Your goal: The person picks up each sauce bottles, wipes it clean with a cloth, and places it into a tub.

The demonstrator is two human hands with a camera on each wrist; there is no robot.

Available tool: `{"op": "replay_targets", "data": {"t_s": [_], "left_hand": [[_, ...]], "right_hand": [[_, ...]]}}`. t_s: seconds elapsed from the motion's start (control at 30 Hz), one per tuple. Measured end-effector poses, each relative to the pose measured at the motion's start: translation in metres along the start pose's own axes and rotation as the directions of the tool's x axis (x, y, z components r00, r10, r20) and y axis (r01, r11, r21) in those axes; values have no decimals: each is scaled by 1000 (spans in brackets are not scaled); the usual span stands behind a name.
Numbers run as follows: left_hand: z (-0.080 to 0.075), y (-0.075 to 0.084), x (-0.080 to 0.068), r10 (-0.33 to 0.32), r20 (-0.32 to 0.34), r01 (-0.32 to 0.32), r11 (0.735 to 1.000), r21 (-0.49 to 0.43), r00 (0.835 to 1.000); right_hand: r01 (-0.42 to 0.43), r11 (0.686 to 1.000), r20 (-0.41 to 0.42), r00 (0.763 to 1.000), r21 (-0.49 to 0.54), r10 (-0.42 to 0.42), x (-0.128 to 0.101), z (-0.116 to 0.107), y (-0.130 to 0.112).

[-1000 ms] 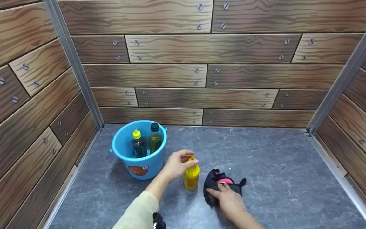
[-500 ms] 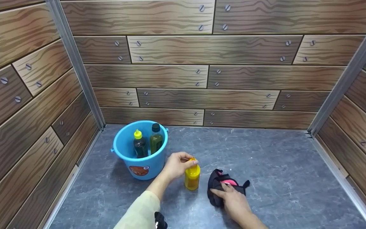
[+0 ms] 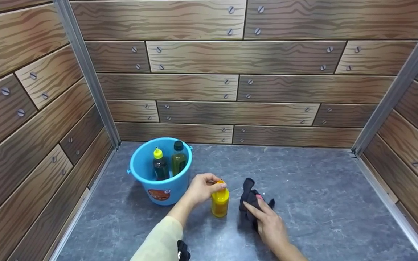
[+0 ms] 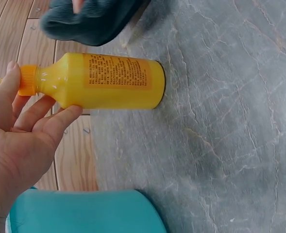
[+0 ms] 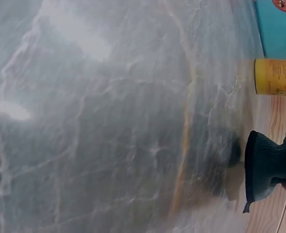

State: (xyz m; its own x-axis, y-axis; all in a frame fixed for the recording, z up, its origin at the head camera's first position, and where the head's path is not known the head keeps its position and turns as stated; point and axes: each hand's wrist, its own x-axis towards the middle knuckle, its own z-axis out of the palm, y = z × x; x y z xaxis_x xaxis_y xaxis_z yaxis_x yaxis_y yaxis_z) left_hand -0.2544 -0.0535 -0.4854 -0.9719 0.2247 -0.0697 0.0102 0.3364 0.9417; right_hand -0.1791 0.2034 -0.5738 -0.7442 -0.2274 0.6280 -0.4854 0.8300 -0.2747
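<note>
Centre frame, the left hand [image 3: 202,188] pinches the orange cap of an upright, smooth yellow bottle [image 3: 219,202]; the right hand [image 3: 267,223] grasps a crumpled dark cloth [image 3: 249,198] just right of it. Open grey marbled floor [image 3: 321,203] spreads to the right.

Head view high, looking down; wrist views close; all share yellow bottle [image 3: 219,202].

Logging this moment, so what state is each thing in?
Yellow bottle: upright on the floor, orange cap on, left hand grips its top.
Dark cloth: bunched, right hand holds it.
Blue bucket: upright, holds two capped bottles.
</note>
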Motion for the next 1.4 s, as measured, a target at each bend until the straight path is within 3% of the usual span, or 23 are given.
{"op": "replay_targets", "data": {"t_s": [0.23,0.5,0.73,1.07,1.23,1.4], "left_hand": [[2,-3,1,7,-1,-7,1000,-2,1000],[3,-4,-1,25,-10,-25,1000,8,1000],[2,-5,-1,23,-11,-23,1000,16,1000],[0,-3,-1,26,-20,-26,1000,5,999],[0,-4,1,19,-14,-20,1000,-15,1000],[0,-4,2,22,-10,-22,999,-32,1000]], "right_hand": [[76,995,-63,995,64,-72,14,3,-12],[102,990,-47,994,98,-98,27,8,-24],[176,978,-80,983,112,-168,33,16,-25],[183,976,26,982,115,-187,40,15,-29],[214,969,32,975,123,-219,43,16,-32],[187,973,92,975,137,-200,45,15,-33]]}}
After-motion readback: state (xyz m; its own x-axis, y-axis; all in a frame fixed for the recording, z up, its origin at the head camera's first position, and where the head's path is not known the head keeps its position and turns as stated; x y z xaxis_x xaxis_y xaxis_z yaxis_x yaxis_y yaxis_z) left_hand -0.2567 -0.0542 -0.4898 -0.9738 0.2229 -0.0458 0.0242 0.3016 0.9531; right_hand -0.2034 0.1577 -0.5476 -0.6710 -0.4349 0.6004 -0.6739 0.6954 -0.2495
